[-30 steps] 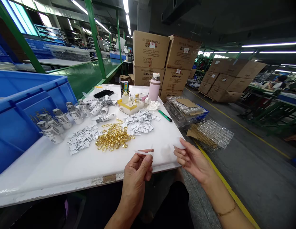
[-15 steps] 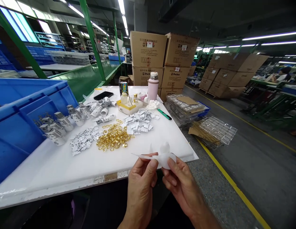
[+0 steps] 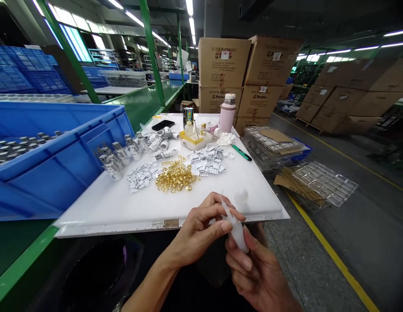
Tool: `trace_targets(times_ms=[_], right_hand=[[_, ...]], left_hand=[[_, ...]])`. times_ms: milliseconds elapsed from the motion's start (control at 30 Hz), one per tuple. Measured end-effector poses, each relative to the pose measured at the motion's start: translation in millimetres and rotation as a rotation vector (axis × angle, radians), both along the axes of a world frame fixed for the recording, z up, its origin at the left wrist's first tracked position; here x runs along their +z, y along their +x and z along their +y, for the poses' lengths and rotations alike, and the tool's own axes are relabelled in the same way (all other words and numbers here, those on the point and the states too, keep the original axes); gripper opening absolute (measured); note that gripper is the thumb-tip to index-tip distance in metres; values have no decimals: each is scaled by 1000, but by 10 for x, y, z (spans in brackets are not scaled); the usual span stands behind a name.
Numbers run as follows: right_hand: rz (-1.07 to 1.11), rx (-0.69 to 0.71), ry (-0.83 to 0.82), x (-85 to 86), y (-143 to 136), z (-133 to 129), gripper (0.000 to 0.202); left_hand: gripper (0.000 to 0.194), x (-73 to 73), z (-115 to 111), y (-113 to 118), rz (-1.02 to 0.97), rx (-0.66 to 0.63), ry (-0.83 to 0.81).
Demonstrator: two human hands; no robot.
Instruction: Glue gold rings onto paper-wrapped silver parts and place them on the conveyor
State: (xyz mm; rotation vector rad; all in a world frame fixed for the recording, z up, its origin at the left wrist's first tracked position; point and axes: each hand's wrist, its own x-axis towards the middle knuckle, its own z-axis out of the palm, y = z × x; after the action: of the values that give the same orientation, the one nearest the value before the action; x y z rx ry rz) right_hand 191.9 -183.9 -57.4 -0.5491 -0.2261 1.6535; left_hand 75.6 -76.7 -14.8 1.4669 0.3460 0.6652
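I hold a small white squeeze bottle (image 3: 238, 237) with a long pointed nozzle just over the near edge of the tabletop (image 3: 117, 210), a little right of the middle. My right hand (image 3: 258, 268) grips its body between thumb and curled fingers. My left hand (image 3: 203, 229) is closed in narrowly around the neck, thumb on the near side and fingers reaching across, with the nozzle tip poking up and to the left.

Beyond my hands lies a heap of gold metal rings (image 3: 175, 177), with one pile of small printed white pieces (image 3: 142, 177) to its left and another pile of the same kind behind it to the right. Farther left, printed white cylinders with grey tops (image 3: 121, 154) stand in a row beside the large blue crate (image 3: 68, 186), and more cylinders lie loose behind the rings.

Toward the far end I see a black phone (image 3: 163, 125), a dark can (image 3: 188, 114), a yellow-edged tray (image 3: 191, 143) holding little bottles, a pink flask (image 3: 227, 116) and crumpled white tissue (image 3: 226, 138). A green utility knife (image 3: 242, 153) lies near the right edge. Stacked clear plastic trays (image 3: 269, 142) sit past that edge, and brown cartons (image 3: 224, 69) rise behind.
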Motion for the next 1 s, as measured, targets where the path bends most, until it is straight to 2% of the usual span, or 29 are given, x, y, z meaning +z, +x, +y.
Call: trace_targets(times_ms=[100,200,300,400,567,700,767,867,933,1000], right_hand=[[-2,-49,5,32,-26,-21,34],[-128,-153,7,80,-87,-22,30],[-257,-183,-7,90,-151,-50,26],[-292,-146,-65,40,-173,-129,28],[-307,31,-148,-63,-215,-134,31],[-344,131,-122,-67,-489,1,31],[-302,193,-108,-78,-674,72,27],[-126,413,-126,-174,-952,175,27],[14,570,-185,-303,-1132,243,31],[106,659,-273,-476,-1311,309,32]], left_hand=[[29,27,-38,1,-24,-4,-18],[32,13,-120,49,-106,87,-111],[17,-10,-192,46,-140,199,-153],[9,18,-231,-87,-131,266,-142],[21,96,-298,-487,-147,235,7],[18,28,-393,-767,-150,494,-92],[10,-39,-425,-926,-150,587,-144],[11,-172,-447,-1241,-123,599,-178],[12,-304,-463,-1479,-93,624,-211],[15,-481,-496,-1701,-64,692,-252]])
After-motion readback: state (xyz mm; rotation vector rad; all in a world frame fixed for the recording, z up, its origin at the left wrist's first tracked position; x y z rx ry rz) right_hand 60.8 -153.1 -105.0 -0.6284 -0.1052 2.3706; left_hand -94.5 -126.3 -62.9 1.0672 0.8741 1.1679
